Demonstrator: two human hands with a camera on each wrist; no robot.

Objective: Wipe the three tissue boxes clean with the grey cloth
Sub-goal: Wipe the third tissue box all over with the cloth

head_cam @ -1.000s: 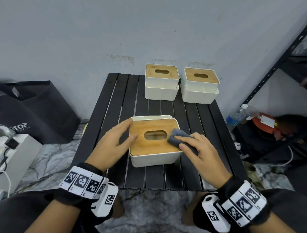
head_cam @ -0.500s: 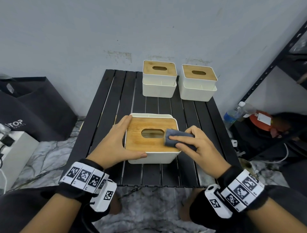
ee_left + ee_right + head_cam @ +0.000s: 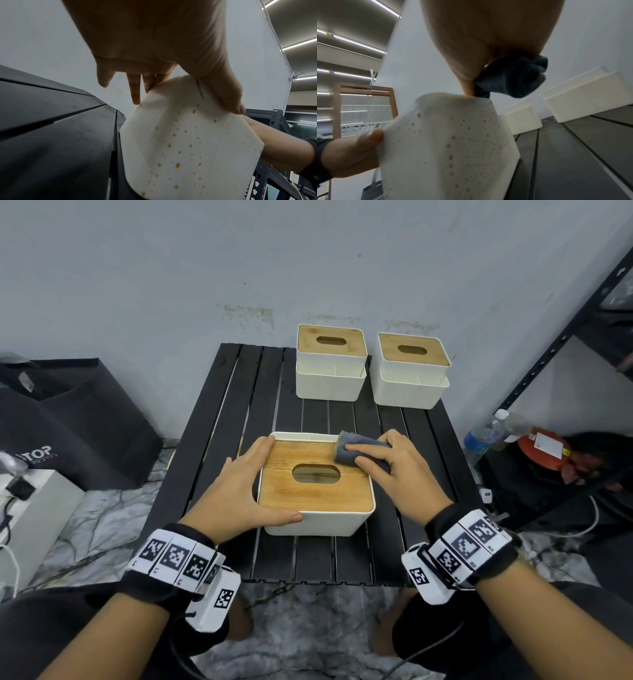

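Left hand (image 3: 239, 494): near tissue box (image 3: 317, 501) is gripped and steadied.
Right hand (image 3: 404, 470): grey cloth (image 3: 356, 451) is clutched on the lid's far corner.
Risk: brown spots on the side walls may be missed.

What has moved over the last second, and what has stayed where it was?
The right hand slid the grey cloth from the lid's right side, past the slot, up to the far right corner of the near box. The left hand shifted its thumb onto the front edge. The two far boxes stayed put.
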